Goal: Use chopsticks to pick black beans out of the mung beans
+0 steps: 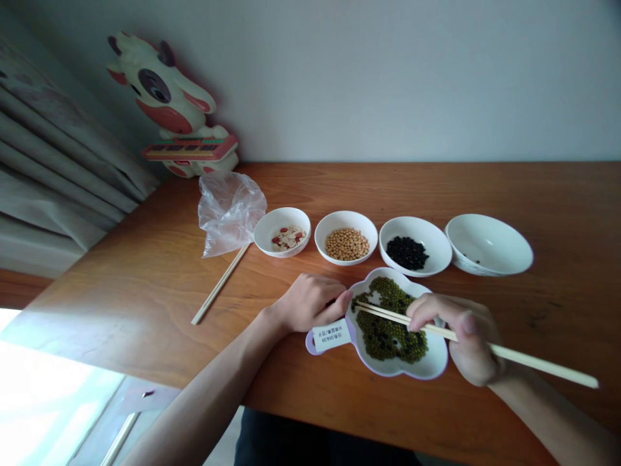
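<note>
My right hand (463, 333) is closed around a pair of wooden chopsticks (538, 364). Their tips touch dark beans at the left inner edge of a white, scalloped plate (436, 364) with a purple rim. Green beans (383, 330) mixed with some black ones lie spread over this plate. At its left side, my left hand (313, 301) grips the rim near the short handle, thumb on the edge. A paper label (332, 334) with printed characters sticks to that handle. Just behind the plate, a white bowl (439, 249) holds black beans (406, 252).
Left of it stand a bowl of yellow soybeans (347, 244) and one with pale and red pieces (288, 238). A larger bowl (499, 246) at right holds a few dark bits. A plastic bag (228, 210), spare chopsticks (220, 285) and a cow-shaped toy keyboard (194, 147) are at left.
</note>
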Motion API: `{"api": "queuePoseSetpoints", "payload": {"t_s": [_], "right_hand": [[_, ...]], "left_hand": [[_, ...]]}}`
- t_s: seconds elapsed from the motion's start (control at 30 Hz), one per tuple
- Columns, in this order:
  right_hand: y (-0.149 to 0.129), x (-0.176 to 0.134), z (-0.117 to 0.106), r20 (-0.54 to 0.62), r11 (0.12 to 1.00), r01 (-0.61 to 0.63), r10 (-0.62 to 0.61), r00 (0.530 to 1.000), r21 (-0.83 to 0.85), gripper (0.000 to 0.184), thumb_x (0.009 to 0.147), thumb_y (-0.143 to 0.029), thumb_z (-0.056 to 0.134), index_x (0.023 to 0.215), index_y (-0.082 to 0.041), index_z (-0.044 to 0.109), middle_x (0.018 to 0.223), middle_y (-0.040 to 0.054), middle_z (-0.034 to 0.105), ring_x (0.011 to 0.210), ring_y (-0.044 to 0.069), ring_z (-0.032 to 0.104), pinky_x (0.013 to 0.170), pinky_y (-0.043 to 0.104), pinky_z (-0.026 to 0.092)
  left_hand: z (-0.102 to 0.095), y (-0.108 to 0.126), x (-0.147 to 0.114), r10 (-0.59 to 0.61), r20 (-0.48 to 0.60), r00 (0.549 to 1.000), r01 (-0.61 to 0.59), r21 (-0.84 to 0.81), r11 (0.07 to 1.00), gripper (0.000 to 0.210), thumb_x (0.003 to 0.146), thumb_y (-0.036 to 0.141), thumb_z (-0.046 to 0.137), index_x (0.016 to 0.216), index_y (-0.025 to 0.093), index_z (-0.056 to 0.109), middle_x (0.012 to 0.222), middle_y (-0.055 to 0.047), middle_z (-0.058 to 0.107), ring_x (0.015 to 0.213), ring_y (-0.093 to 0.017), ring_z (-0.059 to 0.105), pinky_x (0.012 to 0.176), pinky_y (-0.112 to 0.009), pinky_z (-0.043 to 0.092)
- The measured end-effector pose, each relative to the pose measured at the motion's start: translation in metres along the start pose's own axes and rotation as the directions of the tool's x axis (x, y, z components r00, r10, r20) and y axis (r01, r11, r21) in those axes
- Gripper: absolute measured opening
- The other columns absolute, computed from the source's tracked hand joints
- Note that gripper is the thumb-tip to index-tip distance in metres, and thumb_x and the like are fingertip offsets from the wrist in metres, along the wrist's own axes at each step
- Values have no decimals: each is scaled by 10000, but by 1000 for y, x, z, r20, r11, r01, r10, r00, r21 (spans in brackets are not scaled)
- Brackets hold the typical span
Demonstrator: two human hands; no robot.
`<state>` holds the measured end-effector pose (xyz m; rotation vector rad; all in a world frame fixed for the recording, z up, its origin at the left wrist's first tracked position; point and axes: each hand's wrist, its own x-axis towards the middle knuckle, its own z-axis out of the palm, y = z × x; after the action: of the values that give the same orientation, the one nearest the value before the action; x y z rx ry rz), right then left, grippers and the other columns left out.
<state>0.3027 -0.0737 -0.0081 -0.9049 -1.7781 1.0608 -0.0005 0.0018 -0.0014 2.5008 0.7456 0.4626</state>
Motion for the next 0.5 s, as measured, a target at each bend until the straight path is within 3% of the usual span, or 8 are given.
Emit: {"api": "queuePoseSetpoints", "payload": {"t_s": [0.3,0.5], "right_hand": [[-5,2,-6,-2,999,-44,44,999,-29,649,1052,-653,269,866,-256,748,811,86,729,746,279,672,697,403,511],[-4,2,-9,39,998,-5,7,999,-55,605,1068,-610,301,900,-255,762,836,81,754,758,271,705,687,380,519]], "left_hand": [[0,0,0,-5,-2,1000,5,18,1000,486,1129,369,339,736,174,547,732,-28,639,635,-118,535,641,-273,375],[-1,0,0,-14,-5,1000,14,48,999,491,1129,378,337,738,172,548,734,-26,639,631,-116,530,634,-273,363]]}}
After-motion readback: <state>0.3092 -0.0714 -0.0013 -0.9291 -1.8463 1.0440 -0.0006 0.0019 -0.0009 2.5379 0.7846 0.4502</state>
